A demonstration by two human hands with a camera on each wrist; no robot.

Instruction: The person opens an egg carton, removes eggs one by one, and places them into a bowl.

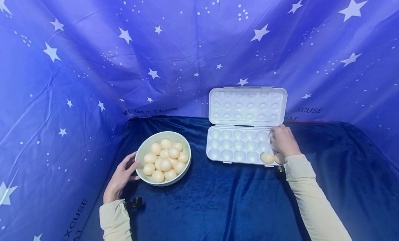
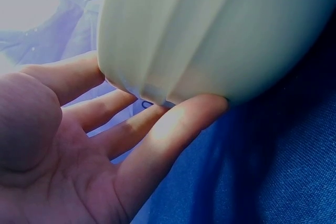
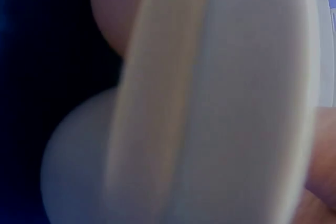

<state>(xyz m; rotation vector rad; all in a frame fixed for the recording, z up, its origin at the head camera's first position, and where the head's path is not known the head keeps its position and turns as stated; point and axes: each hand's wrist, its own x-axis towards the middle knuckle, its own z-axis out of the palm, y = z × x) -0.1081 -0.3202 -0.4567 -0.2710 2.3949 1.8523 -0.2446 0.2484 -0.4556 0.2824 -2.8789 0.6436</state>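
Observation:
My left hand (image 1: 121, 173) holds the pale green bowl (image 1: 140, 147) by its near left side. In the left wrist view its fingers (image 2: 173, 135) meet the ridged outer wall. Several cream-coloured eggs (image 1: 165, 164) are heaped inside. My right hand (image 1: 284, 140) is over the right end of a white egg box (image 1: 218, 160), whose lid (image 1: 247, 90) stands raised. Its fingertips are bent down at the back right cups; what they touch is hidden. One egg (image 1: 267, 158) sits at the front right, with another rounded tan shape partly under the hand. The right wrist view is mostly blurred white plastic.
Dark blue velvet cloth (image 1: 193, 213) covers the table. Blue star-printed fabric (image 1: 187, 33) hangs behind and at the left. A small black device (image 1: 137, 202) is at the left cuff.

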